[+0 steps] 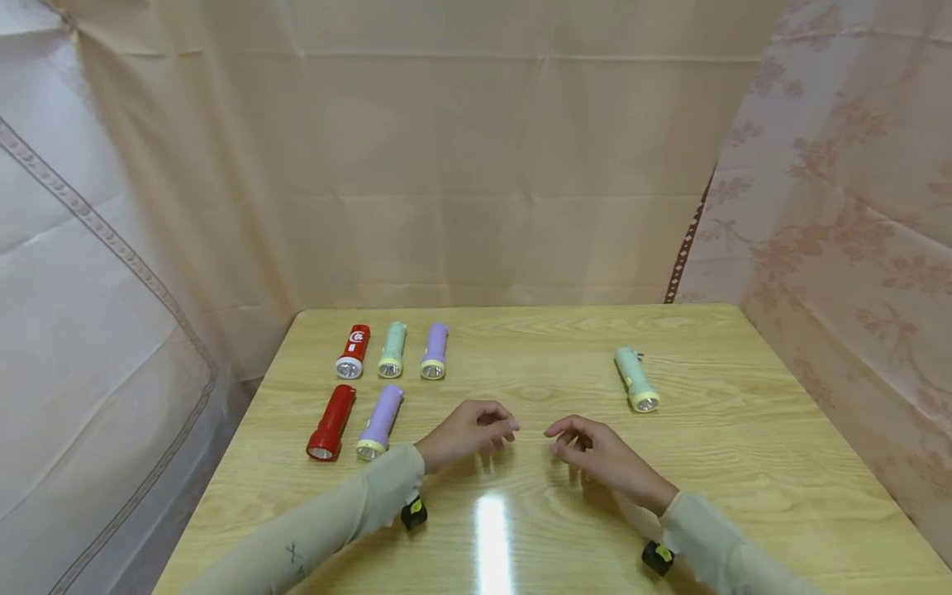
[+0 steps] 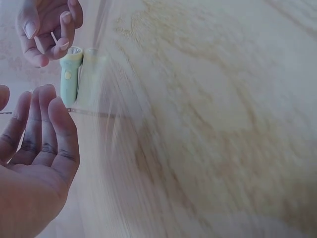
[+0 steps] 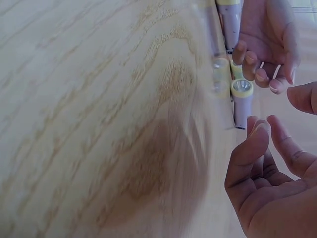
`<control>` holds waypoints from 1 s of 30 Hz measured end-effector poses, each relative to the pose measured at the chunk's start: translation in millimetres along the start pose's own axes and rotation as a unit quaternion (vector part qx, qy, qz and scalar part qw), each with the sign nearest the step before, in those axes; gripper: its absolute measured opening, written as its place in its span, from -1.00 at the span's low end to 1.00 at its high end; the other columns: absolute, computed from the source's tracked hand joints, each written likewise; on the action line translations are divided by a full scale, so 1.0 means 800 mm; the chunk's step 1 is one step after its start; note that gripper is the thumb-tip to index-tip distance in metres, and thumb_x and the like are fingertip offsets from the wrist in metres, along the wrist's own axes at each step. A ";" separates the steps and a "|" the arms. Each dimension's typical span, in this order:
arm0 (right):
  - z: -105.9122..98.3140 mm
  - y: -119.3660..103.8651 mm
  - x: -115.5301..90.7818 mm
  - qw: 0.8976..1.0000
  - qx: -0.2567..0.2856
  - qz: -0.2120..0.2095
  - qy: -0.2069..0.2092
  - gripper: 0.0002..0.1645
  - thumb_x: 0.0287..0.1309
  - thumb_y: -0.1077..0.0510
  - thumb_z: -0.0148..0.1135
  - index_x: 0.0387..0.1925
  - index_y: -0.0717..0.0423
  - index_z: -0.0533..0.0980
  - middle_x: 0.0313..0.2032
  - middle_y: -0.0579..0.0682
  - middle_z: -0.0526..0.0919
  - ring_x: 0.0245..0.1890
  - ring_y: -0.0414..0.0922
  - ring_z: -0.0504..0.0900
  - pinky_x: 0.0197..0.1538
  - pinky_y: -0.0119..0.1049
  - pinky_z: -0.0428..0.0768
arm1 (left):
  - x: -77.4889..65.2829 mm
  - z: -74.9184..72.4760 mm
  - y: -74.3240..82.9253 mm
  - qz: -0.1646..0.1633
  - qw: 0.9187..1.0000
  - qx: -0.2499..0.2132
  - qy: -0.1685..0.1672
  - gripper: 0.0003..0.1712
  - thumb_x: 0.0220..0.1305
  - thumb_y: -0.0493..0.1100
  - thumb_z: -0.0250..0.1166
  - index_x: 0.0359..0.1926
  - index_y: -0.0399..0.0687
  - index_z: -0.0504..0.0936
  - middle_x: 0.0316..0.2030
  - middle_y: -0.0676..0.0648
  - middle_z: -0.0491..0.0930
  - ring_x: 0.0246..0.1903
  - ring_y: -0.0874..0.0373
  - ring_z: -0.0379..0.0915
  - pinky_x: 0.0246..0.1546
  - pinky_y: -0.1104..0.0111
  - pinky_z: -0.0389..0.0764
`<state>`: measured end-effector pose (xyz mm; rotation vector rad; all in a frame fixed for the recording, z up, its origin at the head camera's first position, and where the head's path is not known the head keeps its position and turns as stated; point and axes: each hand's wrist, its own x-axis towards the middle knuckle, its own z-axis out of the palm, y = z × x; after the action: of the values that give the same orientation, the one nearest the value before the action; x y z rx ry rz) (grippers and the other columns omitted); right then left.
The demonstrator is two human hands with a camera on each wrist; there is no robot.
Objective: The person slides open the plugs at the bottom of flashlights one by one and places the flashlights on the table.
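My left hand [image 1: 470, 431] hovers low over the middle of the table with loosely bent fingers and nothing in them. Facing it across a small gap, my right hand [image 1: 606, 459] also holds nothing, its fingers relaxed. Nearest the left hand lies a purple flashlight [image 1: 381, 421] with a pale yellow head, beside a larger red flashlight [image 1: 332, 421]. Behind these, a red and white flashlight [image 1: 353, 351], a mint green flashlight [image 1: 392, 349] and another purple flashlight [image 1: 435, 350] form a row. Beyond the right hand, a second mint flashlight [image 1: 634, 377] lies alone, slightly slanted.
The wood-patterned table [image 1: 521, 355] reaches back to a beige curtain [image 1: 476, 165]. Patterned cloth [image 1: 855, 207] hangs at the right, and pale cloth [image 1: 89, 289] at the left. A bright reflection shows on the table's near part.
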<state>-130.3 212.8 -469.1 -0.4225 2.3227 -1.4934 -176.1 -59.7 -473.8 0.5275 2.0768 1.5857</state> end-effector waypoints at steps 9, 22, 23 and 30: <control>0.006 -0.002 0.009 1.000 0.011 0.005 -0.019 -0.67 0.51 0.15 0.16 0.18 0.23 0.51 -0.11 0.20 0.61 -0.33 0.05 0.51 -0.49 -0.29 0.56 | -0.003 -0.020 -0.004 -0.015 1.000 -0.010 0.008 -0.59 0.48 0.07 0.28 0.02 -0.19 0.68 -0.17 -0.10 0.69 -0.21 -0.15 0.65 -0.29 0.09 0.72; 0.021 -0.012 0.027 0.999 0.024 0.004 -0.028 -0.64 0.48 0.12 0.22 0.18 0.20 0.54 -0.09 0.17 0.64 -0.27 0.00 0.53 -0.40 -0.34 0.52 | -0.012 -0.063 0.002 -0.015 0.998 0.005 0.058 -0.61 0.48 0.09 0.28 0.02 -0.15 0.67 -0.13 -0.12 0.70 -0.12 -0.17 0.64 -0.11 0.02 0.70; 0.023 -0.013 0.028 0.999 0.026 0.004 -0.030 -0.64 0.48 0.12 0.22 0.17 0.21 0.54 -0.10 0.17 0.64 -0.27 0.00 0.53 -0.40 -0.35 0.51 | -0.013 -0.067 0.003 -0.013 0.998 0.006 0.061 -0.59 0.48 0.09 0.28 0.03 -0.17 0.67 -0.12 -0.14 0.70 -0.11 -0.18 0.64 -0.10 0.02 0.70; 0.036 -0.015 0.036 0.999 0.027 -0.011 -0.041 -0.64 0.48 0.10 0.21 0.16 0.22 0.54 -0.13 0.18 0.64 -0.31 -0.01 0.52 -0.39 -0.33 0.52 | -0.025 -0.098 0.008 -0.025 0.995 0.001 0.092 -0.60 0.51 0.04 0.26 0.08 -0.21 0.64 -0.10 -0.17 0.69 -0.10 -0.16 0.64 -0.06 0.04 0.69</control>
<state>-143.1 172.2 -472.6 -0.4870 2.2166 -1.5160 -205.0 -130.7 -447.9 0.3384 2.2061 1.6589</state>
